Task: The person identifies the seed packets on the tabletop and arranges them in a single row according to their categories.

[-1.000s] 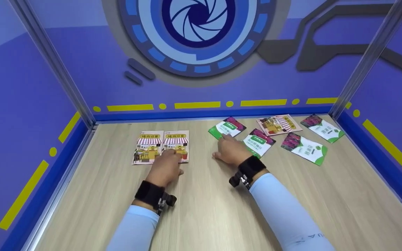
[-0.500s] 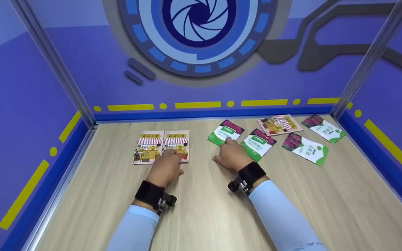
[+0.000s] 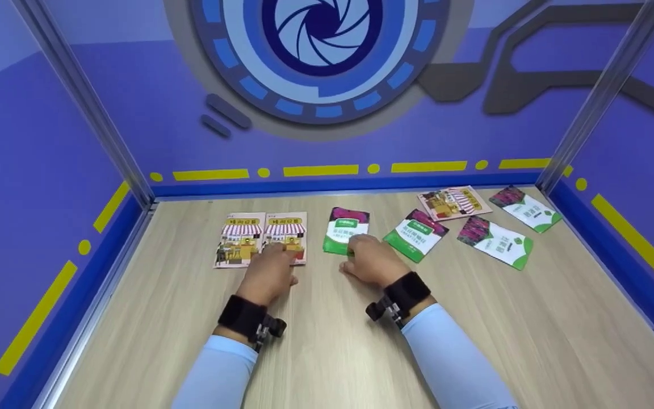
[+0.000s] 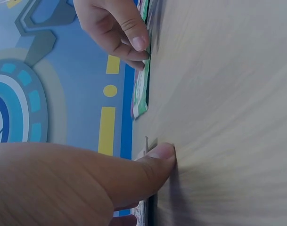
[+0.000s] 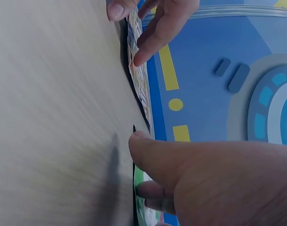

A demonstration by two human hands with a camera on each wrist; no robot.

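Two pink packets with a striped-awning shop picture lie side by side at the left, a left pink packet [image 3: 239, 241] and a right pink packet [image 3: 285, 227]. My left hand [image 3: 269, 276] rests its fingertips on the lower part of the right one, thumb on the table at its near edge. A green-and-white packet [image 3: 345, 224] with a magenta flower picture lies upright to the right of that pair. My right hand [image 3: 375, 260] touches its lower right corner with the fingertips, and the fingers cover that corner. The right thumb [image 5: 145, 143] is near the tabletop.
Right of my right hand lies another green-and-white packet [image 3: 418, 234], tilted. Beyond it are a turned pink packet [image 3: 455, 203] and two more flower packets [image 3: 497, 243] at the right. Blue-purple panels [image 3: 327, 153] enclose the wooden table [image 3: 327, 341] at back and sides.
The green-and-white packet under my right fingertips has slid left and nearer, and turned from tilted to nearly straight. The neighbouring flower packet has shifted slightly. My left hand has stayed put.
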